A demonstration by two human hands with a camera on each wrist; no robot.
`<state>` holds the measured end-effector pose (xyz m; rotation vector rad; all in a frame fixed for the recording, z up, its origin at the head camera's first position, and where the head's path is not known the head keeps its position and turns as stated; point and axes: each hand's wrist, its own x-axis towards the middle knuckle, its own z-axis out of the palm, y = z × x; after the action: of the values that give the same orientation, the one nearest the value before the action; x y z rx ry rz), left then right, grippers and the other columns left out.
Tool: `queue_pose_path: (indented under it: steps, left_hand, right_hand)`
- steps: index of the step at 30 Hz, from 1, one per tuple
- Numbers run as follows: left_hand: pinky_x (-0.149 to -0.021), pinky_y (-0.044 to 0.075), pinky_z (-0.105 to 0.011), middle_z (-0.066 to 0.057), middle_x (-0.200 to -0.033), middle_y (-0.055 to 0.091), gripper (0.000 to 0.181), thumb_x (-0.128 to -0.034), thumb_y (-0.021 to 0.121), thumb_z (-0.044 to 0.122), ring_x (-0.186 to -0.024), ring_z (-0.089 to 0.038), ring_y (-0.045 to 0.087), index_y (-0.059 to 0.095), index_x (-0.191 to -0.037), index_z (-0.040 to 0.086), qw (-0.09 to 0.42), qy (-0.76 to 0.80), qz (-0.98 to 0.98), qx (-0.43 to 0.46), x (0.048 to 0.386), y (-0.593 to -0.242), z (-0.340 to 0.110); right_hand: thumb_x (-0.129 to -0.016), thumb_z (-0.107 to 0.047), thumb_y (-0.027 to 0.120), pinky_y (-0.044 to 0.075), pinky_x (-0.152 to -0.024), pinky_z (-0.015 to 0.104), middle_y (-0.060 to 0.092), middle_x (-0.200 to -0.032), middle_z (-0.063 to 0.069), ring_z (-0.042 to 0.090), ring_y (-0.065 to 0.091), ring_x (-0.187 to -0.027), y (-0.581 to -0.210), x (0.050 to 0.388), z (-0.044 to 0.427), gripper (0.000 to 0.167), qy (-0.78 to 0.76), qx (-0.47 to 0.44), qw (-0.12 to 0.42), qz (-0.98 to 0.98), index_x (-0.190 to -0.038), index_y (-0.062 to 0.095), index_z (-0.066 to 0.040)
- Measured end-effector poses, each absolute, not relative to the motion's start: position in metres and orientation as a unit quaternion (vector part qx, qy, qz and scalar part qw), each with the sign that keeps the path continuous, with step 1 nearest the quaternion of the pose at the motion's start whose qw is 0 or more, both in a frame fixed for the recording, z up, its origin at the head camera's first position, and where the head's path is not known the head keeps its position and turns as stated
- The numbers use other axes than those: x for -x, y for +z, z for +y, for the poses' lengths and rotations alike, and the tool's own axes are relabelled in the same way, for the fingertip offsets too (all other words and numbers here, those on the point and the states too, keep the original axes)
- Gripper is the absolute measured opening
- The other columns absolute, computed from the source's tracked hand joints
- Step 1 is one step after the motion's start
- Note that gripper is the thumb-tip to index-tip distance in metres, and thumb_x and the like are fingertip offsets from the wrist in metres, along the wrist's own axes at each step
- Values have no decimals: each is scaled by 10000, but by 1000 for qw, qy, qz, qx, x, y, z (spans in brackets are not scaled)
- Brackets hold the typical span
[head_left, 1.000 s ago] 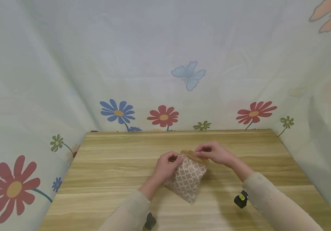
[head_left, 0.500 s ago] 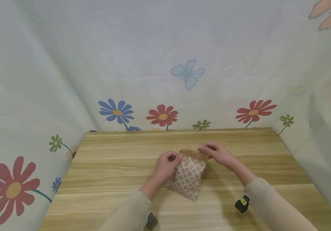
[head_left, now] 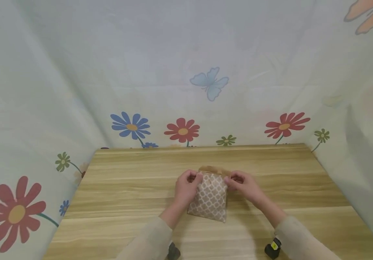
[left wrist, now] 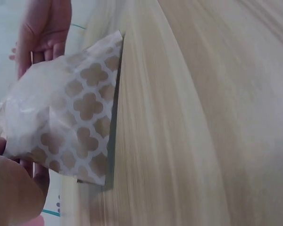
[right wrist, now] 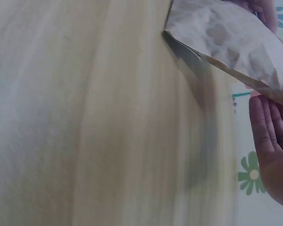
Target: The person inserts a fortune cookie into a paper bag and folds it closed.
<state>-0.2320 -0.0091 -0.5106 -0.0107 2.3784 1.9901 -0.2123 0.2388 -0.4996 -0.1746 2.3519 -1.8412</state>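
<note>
A tan paper bag (head_left: 209, 198) with a white lattice pattern is held above the wooden table, its plain brown inner edge (head_left: 212, 169) showing at the top. My left hand (head_left: 186, 186) pinches its upper left corner, thumb on the patterned front. At the upper right corner my right hand (head_left: 243, 185) pinches it the same way. In the left wrist view the bag (left wrist: 80, 113) looks puffed out, with its lower edge close to the table. The right wrist view shows the right hand (right wrist: 276, 146) with its fingers behind the bag (right wrist: 226, 42). Its contents are hidden.
The wooden table (head_left: 134, 166) reaches back to a pale cloth wall (head_left: 154, 72) printed with flowers and a butterfly. Black wrist devices hang under both sleeves, such as the right wrist device (head_left: 273, 248).
My right hand has shifted its hold from the brown inner edge to the bag's upper right corner. The bag has turned from slanted to nearly upright. My left hand stays put.
</note>
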Motion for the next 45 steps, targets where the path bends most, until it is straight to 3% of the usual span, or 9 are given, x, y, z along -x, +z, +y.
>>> queue_pose_path:
  steps: [7,14,19,27,40,45]
  left_hand:
    - [-758,537,-272,-28,-953,684,118,-1007,732,197,-877,-163,614,707,-990,84,10,650,759,35,230,-512,-4]
    - [-747,525,-280,-37,-950,687,135,-986,742,203,-845,-166,608,706,-974,73,17,669,741,60,230,-517,-5]
    - [-773,520,-282,-23,-962,700,239,-960,805,297,-861,-161,613,689,-978,89,46,674,736,47,230,-517,-9]
    - [-675,517,-273,-4,-814,729,257,-926,846,280,-725,-134,622,672,-974,98,67,660,748,20,231,-515,-11]
    - [-710,534,-276,-19,-852,754,261,-872,896,203,-767,-147,646,693,-974,75,55,659,749,34,234,-514,-11]
    - [-658,531,-249,-15,-809,724,258,-888,886,202,-727,-131,645,678,-958,65,60,669,740,40,235,-516,-12]
  right_hand:
    - [-1035,-101,709,647,-846,440,759,-1051,183,163,731,-880,-505,212,231,213,-617,55,41,784,-1102,665,96]
    - [-1028,-106,722,648,-814,453,761,-998,180,166,727,-830,-506,212,228,177,-602,51,15,797,-1049,714,69]
    - [-1020,-129,739,649,-806,411,765,-986,169,160,726,-834,-505,213,226,196,-604,51,16,795,-1031,720,66]
    - [-1024,-161,741,642,-817,365,764,-1028,179,160,728,-881,-505,213,227,222,-611,45,23,790,-1043,728,60]
    - [-1033,-165,728,641,-850,397,751,-1059,177,176,716,-918,-507,216,230,237,-619,28,36,784,-1085,716,66]
    - [-1011,-214,764,613,-833,309,734,-1054,118,178,695,-951,-506,217,228,277,-593,38,35,803,-1180,731,2]
